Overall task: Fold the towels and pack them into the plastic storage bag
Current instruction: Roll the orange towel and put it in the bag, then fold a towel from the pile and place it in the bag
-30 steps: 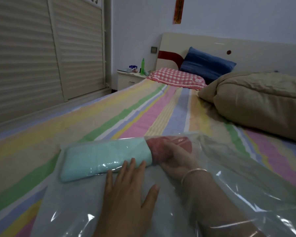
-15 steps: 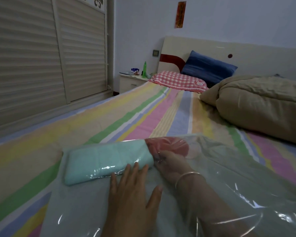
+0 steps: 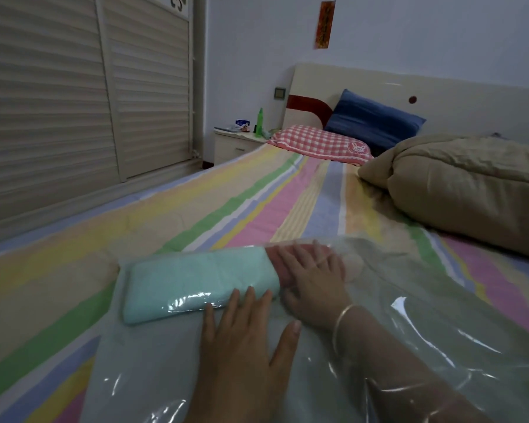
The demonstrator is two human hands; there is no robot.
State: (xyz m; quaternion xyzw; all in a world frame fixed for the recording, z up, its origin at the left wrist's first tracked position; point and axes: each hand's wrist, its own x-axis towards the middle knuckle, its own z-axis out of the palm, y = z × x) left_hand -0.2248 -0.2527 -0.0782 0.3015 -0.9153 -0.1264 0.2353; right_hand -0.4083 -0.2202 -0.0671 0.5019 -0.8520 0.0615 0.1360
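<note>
A clear plastic storage bag (image 3: pixel 153 370) lies flat on the striped bed sheet (image 3: pixel 83 257), its mouth toward the camera. Inside it, at the far end, a folded mint-green towel (image 3: pixel 196 282) lies crosswise, and just to its right, end to end and touching, sits a folded red towel (image 3: pixel 277 264).

The left hand (image 3: pixel 245 340) rests on top of the bag — outside the plastic — palm down with fingers straight and slightly spread. Its fingertips (image 3: pixel 249 293) reach the near edge of the green towel through the film; the thumb (image 3: pixel 290 331) angles out to the right. It holds nothing and simply presses flat.

The right hand (image 3: pixel 313 279) is inside the bag, the forearm entering through the mouth under the plastic, so skin and wrist appear hazy behind the film. The hand lies palm down on the red towel, fingers extended and a little spread, covering most of it; only the towel's left part and a strip beyond the fingers show. The fingers are laid flat on it rather than curled round it. A thin bangle (image 3: pixel 341 325) circles the right wrist.

Farther up the bed, a tan quilt (image 3: pixel 468 187) is heaped at the right, with a red checked pillow (image 3: pixel 318 145) and a blue pillow (image 3: pixel 373 120) against the headboard (image 3: pixel 440 93). A nightstand (image 3: pixel 232 146) beside the bed carries a green bottle (image 3: pixel 260 122) and small items too small to tell. Slatted wardrobe doors (image 3: pixel 74 87) fill the left side.
</note>
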